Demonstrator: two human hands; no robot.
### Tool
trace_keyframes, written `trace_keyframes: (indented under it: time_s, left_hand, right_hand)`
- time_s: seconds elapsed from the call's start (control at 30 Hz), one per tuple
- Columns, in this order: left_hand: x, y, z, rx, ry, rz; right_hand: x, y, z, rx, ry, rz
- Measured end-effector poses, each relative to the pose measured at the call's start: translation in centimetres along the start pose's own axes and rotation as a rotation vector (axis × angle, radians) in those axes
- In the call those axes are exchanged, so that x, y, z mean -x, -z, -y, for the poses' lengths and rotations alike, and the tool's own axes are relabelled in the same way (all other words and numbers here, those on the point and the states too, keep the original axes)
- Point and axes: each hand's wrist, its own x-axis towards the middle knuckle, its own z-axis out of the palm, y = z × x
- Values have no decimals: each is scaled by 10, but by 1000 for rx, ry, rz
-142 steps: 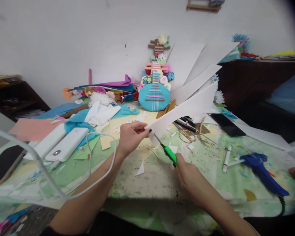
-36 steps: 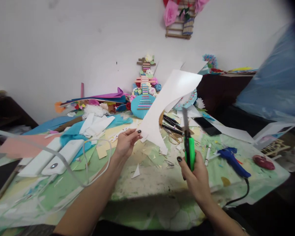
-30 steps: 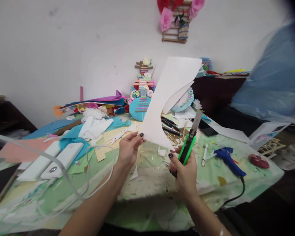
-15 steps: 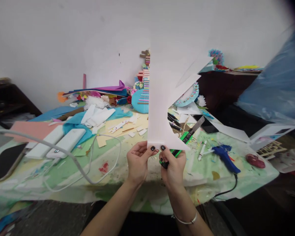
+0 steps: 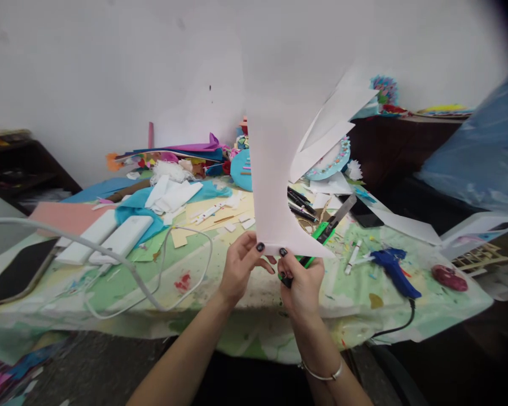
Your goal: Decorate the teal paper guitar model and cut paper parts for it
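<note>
White paper [image 5: 271, 186] is upright above the worktop [image 5: 260, 294], lower edge pinched by the left hand [image 5: 237, 268] and the right hand [image 5: 303, 282], which also grips a green cutter [image 5: 320, 231]; the paper's top hardly shows against the wall [image 5: 110, 73].

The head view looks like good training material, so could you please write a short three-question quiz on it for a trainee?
1. True or false: the left hand and the right hand both touch the white sheet near its lower edge.
2. Which hand also holds the green-and-black cutter? A) the left; B) the right; C) neither.
3. Fill in the colour: the ____ glue gun lies to the right of a white marker in the picture.

Key: 1 true; 2 B; 3 blue.
</note>
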Motion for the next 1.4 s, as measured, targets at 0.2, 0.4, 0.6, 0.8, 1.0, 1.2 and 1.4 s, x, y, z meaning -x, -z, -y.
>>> trace_keyframes:
  time_s: [0.2,0.4,0.6,0.8,1.0,1.2,1.4]
  left_hand:
    - [-17,-2,1,-179,-45,-5]
    - [-20,-6,15,-30,18,-120]
    - [-17,-5,16,-38,57,-29]
    - [-19,-14,5,11,22,-159]
    - [-17,-19,-10,-13,-37,-261]
    - [-12,-30,-17,89,-41,-313]
    - [-4,-34,-21,142,42,-288]
  right_hand:
    - [3,-5,-1,67,19,-40]
    - [8,-10,0,130,29,-72]
    - [9,-8,2,156,56,-64]
    - [7,-3,12,135,-3,83]
    - [21,32,12,356,278,45]
    - [35,62,4,972,472,255]
    - [30,60,5,1017,418,455]
